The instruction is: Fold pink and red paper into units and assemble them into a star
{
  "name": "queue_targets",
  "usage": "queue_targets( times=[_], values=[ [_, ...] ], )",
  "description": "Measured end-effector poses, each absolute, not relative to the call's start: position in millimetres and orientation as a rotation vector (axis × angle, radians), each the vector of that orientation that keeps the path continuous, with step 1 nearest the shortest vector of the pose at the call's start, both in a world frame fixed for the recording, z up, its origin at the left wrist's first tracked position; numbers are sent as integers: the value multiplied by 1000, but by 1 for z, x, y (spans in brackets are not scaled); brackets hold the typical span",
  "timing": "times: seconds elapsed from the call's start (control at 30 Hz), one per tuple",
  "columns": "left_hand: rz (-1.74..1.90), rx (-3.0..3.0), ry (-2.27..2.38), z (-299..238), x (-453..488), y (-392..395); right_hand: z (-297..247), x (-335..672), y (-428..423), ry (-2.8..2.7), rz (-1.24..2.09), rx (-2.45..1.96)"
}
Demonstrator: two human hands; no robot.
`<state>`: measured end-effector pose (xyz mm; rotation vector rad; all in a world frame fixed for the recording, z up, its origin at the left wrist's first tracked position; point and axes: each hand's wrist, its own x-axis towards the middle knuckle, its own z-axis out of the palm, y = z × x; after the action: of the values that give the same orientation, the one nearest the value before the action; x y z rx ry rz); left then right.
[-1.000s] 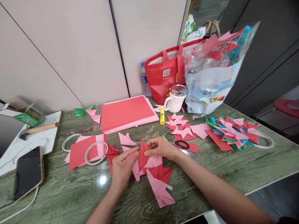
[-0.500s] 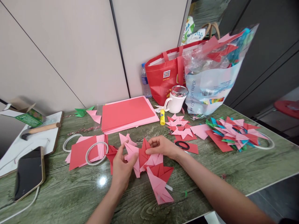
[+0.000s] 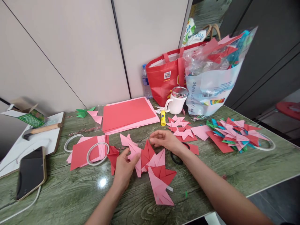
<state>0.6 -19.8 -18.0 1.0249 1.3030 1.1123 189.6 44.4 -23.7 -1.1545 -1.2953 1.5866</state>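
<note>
A curved chain of folded pink and red paper pieces lies in front of me. My left hand (image 3: pixel 124 164) pinches the pink folded paper piece (image 3: pixel 135 157) at its left end between thumb and fingers. Beside it stands a red folded paper piece (image 3: pixel 147 153) with its point up. My right hand (image 3: pixel 164 139) is at that point, fingers loosely bent and apart from the thumb, holding nothing that I can see. The chain runs on through a red piece (image 3: pixel 164 175) to a pink piece (image 3: pixel 160 190) nearest me. A loose red folded piece (image 3: pixel 113 159) lies left of my left hand.
A black loop (image 3: pixel 176 158) is partly hidden behind my right wrist. White rings (image 3: pixel 97 153) lie on paper squares at left, near a phone (image 3: pixel 31 173). Behind are paper sheets (image 3: pixel 128 114), a glue stick (image 3: pixel 163 118), a mug (image 3: pixel 177 103), bags and a coloured paper pile (image 3: pixel 236 132).
My right hand has let go of the red piece's face and moved slightly up and right to its tip. My left hand has shifted slightly right, still on the pink piece.
</note>
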Motion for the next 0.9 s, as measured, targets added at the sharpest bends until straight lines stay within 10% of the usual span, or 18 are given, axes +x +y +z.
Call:
queue_targets(
  times=[0.9],
  values=[
    [887, 1570, 1443, -16, 0, 4, -34, 183, 49, -1375, 1269, -1190]
  ],
)
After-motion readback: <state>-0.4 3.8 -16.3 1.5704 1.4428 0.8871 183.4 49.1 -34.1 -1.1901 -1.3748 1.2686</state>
